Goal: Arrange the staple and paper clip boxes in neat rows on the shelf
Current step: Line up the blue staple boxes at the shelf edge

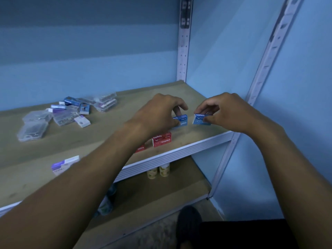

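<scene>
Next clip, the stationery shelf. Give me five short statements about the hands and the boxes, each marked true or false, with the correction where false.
1. Each hand holds a blue staples box. True: the left hand grips one blue box, the right hand pinches the other blue box.
2. The two blue boxes touch each other. False: a gap shows between them.
3. A red staples box stands nearer the shelf's front edge than the blue ones. True.
4. The clear plastic cases lie at the right end. False: they lie at the left.
5. The lower shelf holds nothing. False: small bottles stand there.
</scene>
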The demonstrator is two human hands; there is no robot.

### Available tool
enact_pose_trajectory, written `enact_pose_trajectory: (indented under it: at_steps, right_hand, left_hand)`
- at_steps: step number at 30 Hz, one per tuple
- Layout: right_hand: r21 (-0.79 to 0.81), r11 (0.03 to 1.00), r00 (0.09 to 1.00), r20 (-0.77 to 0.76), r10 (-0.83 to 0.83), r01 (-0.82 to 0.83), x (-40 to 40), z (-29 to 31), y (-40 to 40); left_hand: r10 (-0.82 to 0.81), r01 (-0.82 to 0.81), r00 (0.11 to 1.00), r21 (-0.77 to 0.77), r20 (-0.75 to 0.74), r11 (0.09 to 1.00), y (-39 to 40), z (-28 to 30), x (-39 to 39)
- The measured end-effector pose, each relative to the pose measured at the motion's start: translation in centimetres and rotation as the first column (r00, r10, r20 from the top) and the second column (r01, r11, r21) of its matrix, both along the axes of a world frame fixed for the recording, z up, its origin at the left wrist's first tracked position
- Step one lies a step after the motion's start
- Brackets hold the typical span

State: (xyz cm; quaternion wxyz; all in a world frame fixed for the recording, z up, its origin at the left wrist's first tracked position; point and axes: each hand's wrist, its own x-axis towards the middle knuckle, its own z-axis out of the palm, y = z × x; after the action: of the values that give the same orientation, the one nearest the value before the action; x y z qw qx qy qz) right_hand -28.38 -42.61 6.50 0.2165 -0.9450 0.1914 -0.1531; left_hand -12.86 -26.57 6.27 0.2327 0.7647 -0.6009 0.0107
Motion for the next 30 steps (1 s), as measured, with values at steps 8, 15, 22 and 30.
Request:
enact_pose_trajectory:
  at_steps: [8, 15, 22, 30]
  right_hand:
    - [0.012, 0.998, 0.997, -0.046, 0.056, -0.055, -0.4, -0.9, -0.4]
    - [0.003, 0.999, 0.996, -0.078, 0.048, -0.048, -0.2, -1.5, -0.9]
    - [0.021, 0.998, 0.994, -0.098, 0.057, -0.055, 0.1, -2.1, -1.2]
    - [0.027, 0.997, 0.992, -0.106, 0.069, -0.066, 0.3, -2.2, -1.3]
  left_hand:
    - [0.014, -0.015, 0.999, 0.041, 0.042, 0.999, -1.5, -1.4, -1.0]
    - [0.042, -0.043, 0.999, 0.066, 0.014, 0.997, -1.4, -2.0, -1.6]
    - [0.041, -0.042, 0.999, 0.085, 0.009, 0.995, -1.5, -2.5, -1.7]
    - [0.039, -0.039, 0.999, 0.068, -0.003, 0.997, -1.7, -2.8, -1.8]
